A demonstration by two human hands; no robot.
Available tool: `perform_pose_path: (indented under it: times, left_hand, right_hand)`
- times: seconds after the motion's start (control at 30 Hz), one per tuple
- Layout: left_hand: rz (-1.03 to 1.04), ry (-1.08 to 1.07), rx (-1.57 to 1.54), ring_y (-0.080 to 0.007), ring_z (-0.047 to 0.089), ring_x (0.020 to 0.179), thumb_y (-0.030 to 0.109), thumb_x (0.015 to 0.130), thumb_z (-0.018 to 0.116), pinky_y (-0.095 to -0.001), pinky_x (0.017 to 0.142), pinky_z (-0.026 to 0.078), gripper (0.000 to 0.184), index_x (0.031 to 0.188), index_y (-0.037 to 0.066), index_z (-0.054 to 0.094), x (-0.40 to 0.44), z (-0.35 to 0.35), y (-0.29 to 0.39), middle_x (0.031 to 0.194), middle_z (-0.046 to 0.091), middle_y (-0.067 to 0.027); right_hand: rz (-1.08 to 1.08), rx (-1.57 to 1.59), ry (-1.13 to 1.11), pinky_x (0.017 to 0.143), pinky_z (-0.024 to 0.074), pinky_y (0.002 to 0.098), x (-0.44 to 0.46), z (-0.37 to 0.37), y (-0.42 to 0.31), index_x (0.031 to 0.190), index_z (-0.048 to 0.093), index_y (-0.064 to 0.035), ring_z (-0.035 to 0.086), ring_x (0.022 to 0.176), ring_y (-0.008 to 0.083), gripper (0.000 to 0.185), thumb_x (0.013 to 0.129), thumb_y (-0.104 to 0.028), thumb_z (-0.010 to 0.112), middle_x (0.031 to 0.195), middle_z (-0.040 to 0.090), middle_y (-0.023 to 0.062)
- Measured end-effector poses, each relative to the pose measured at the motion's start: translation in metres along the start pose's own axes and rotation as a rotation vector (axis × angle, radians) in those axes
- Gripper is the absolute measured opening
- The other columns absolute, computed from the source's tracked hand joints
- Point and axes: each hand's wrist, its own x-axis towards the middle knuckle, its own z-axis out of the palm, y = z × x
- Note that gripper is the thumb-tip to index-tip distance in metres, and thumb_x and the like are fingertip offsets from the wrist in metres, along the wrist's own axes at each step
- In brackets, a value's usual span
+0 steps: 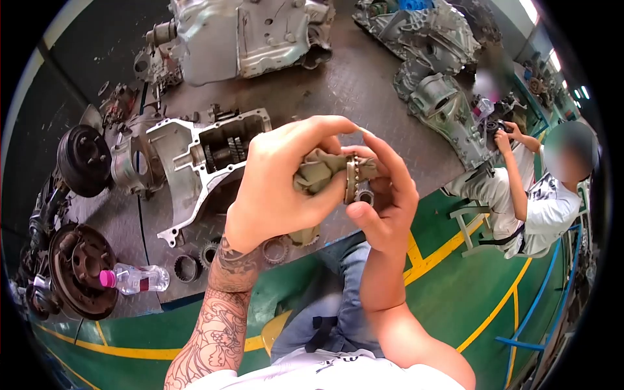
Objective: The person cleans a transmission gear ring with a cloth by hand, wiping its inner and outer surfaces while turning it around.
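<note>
My left hand (279, 185) is closed around a crumpled olive-green cloth (313, 173), its thumb pressed toward a toothed metal gear ring (351, 177). Fingers curled, my right hand (392, 201) grips that ring from the other side. Some of the cloth shows on the ring's far side too, at my right fingers. A smaller toothed part (366, 195) sits by my right thumb; whether it is joined to the ring I cannot tell. Both hands are raised above the bench edge, fingertips nearly meeting at the top.
An opened gearbox housing (175, 146) with gears inside lies on the metal bench (354, 84). Several loose gear rings (186, 268) line the front edge near a water bottle (146, 279). Larger castings (253, 39) stand behind. At right, a seated person (546, 195) handles a dark part.
</note>
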Motion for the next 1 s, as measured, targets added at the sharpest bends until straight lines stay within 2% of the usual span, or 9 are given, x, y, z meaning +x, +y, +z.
perform_pose_path:
  times: [0.07,0.2,0.33,0.5,0.6,0.73,0.83,0.9,1.0]
  left_hand:
    - [-0.119,-0.047,-0.122,-0.0172,0.065,0.069,0.002,0.073,0.071,-0.0301,0.065,0.053,0.045,0.117,0.003,0.065,0.002,-0.001,0.005,0.081,0.067,-0.0079]
    - [-0.147,-0.056,-0.104,-0.0201,0.068,0.075,-0.001,0.069,0.072,-0.0312,0.072,0.054,0.033,0.102,0.002,0.067,0.000,0.004,-0.003,0.086,0.069,-0.0081]
    - [-0.164,-0.043,-0.090,-0.0219,0.069,0.076,-0.004,0.067,0.072,-0.0310,0.072,0.054,0.029,0.095,0.001,0.066,0.000,0.010,-0.004,0.085,0.068,-0.0099]
    - [-0.250,-0.060,-0.105,-0.0152,0.065,0.072,-0.003,0.069,0.071,-0.0283,0.068,0.052,0.023,0.090,-0.003,0.062,0.001,0.003,0.017,0.080,0.066,-0.0057]
    - [-0.106,-0.229,-0.025,-0.0196,0.068,0.070,0.001,0.073,0.069,-0.0294,0.066,0.052,0.022,0.095,-0.003,0.065,0.001,0.000,0.014,0.078,0.068,-0.0106]
    - [-0.210,-0.214,-0.034,-0.0272,0.069,0.069,0.003,0.073,0.074,-0.0325,0.065,0.052,0.023,0.094,-0.003,0.067,-0.004,0.006,0.018,0.080,0.069,-0.0151]
    - [-0.177,-0.161,0.126,-0.0303,0.068,0.074,0.004,0.070,0.077,-0.0358,0.068,0.053,0.024,0.091,-0.002,0.068,-0.007,0.005,0.023,0.080,0.068,-0.0144]
    - [0.001,-0.104,0.226,-0.0312,0.067,0.079,0.004,0.067,0.079,-0.0382,0.071,0.053,0.026,0.089,-0.001,0.068,-0.004,0.006,0.027,0.080,0.067,-0.0134]
    - [0.192,-0.053,0.350,-0.0319,0.066,0.084,0.009,0.062,0.082,-0.0417,0.076,0.052,0.029,0.087,0.002,0.068,-0.001,0.008,0.025,0.081,0.066,-0.0113]
  right_hand:
    - [0.038,0.044,0.052,0.095,0.0537,0.0341,0.002,-0.005,0.005,0.137,0.056,0.0076,0.069,0.109,0.0232,0.075,0.081,-0.031,0.089,0.121,0.070,0.0190]
    - [0.011,-0.181,-0.047,0.088,0.0560,0.0327,0.000,-0.018,0.006,0.133,0.060,0.0032,0.071,0.098,0.0185,0.065,0.078,-0.019,0.085,0.111,0.073,0.0145]
    - [0.025,-0.106,0.093,0.086,0.0565,0.0326,-0.004,-0.010,0.001,0.132,0.058,-0.0003,0.073,0.095,0.0192,0.067,0.074,-0.018,0.087,0.105,0.074,0.0112]
    - [-0.221,-0.391,-0.031,0.096,0.0548,0.0360,-0.006,-0.014,-0.019,0.131,0.059,0.0066,0.070,0.111,0.0261,0.068,0.074,-0.015,0.089,0.126,0.069,0.0222]
    - [-0.322,-0.306,0.034,0.097,0.0551,0.0385,-0.012,-0.009,-0.013,0.136,0.053,0.0063,0.070,0.112,0.0285,0.075,0.071,-0.008,0.086,0.126,0.068,0.0238]
    - [-0.277,-0.206,0.063,0.099,0.0535,0.0382,-0.015,-0.010,-0.009,0.140,0.048,0.0061,0.069,0.112,0.0271,0.081,0.068,-0.005,0.085,0.125,0.068,0.0240]
    - [-0.246,-0.315,0.051,0.093,0.0552,0.0360,-0.010,-0.016,-0.009,0.141,0.050,0.0036,0.071,0.106,0.0252,0.082,0.070,-0.015,0.086,0.120,0.070,0.0191]
    - [-0.114,-0.095,0.171,0.090,0.0553,0.0348,-0.014,-0.004,-0.006,0.137,0.057,0.0019,0.070,0.100,0.0227,0.076,0.073,-0.025,0.087,0.114,0.070,0.0162]
    - [-0.144,-0.138,0.108,0.087,0.0546,0.0336,-0.013,-0.011,0.002,0.132,0.061,0.0011,0.068,0.094,0.0210,0.071,0.074,-0.031,0.087,0.107,0.070,0.0135]
